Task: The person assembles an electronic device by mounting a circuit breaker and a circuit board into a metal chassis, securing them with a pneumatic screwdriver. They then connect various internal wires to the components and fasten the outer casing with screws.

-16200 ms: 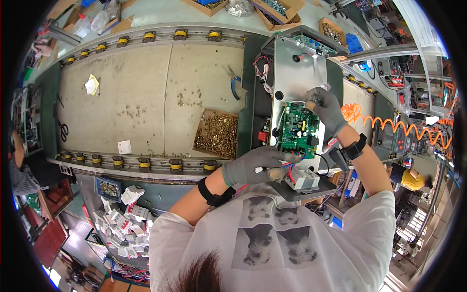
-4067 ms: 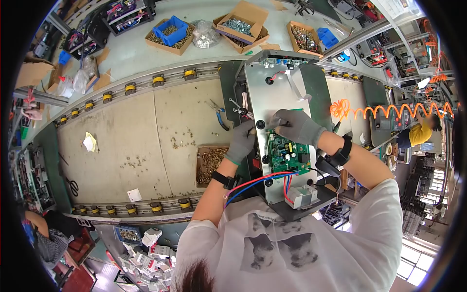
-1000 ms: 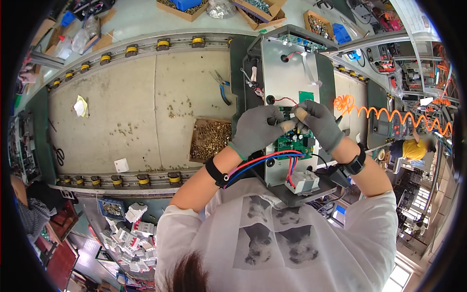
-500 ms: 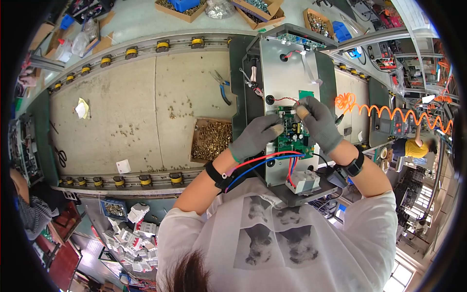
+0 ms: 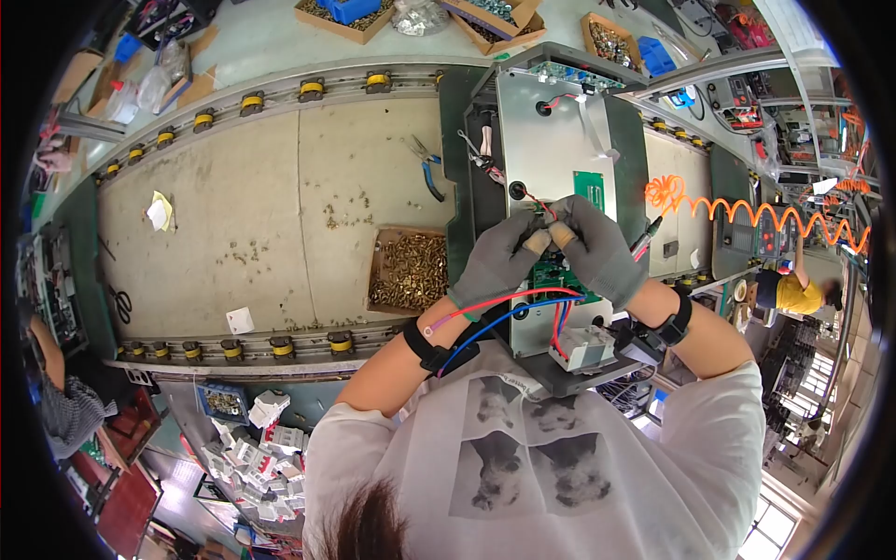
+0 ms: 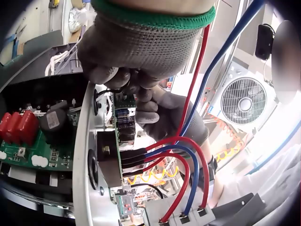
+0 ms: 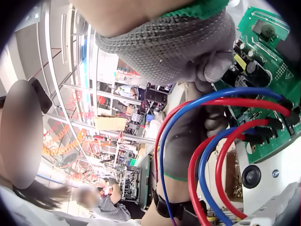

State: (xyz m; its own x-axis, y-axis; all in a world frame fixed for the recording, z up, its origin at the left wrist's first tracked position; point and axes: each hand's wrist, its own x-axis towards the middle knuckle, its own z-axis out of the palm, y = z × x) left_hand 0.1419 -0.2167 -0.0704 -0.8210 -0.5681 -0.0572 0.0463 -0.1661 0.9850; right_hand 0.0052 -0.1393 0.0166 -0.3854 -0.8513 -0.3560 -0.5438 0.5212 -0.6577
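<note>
Both gloved hands meet over the green circuit board [image 5: 554,274] on a metal chassis panel [image 5: 551,140]. A thin red-and-black wire [image 5: 532,198] runs from a black grommet into their fingertips. My left hand [image 5: 497,258] pinches at this wire with curled fingers and thumb. Against it, my right hand [image 5: 605,254] pinches the wire's end, which the fingers hide. In the left wrist view, the fingertips crowd close over the board's capacitors [image 6: 125,127]. Thick red and blue cables [image 5: 495,301] arch from the board's lower end across my left wrist.
A carton of brass screws [image 5: 409,271] and blue-handled pliers [image 5: 431,177] lie left of the chassis. At the right hangs an orange coiled hose [image 5: 737,213]. Grey-white breakers [image 5: 257,462] are heaped at lower left. Other people work at both sides.
Over the last half second my left hand has moved right and up to meet my right hand at the wire. Earlier, the left hand was down by the cables and the wire was not in the fingers.
</note>
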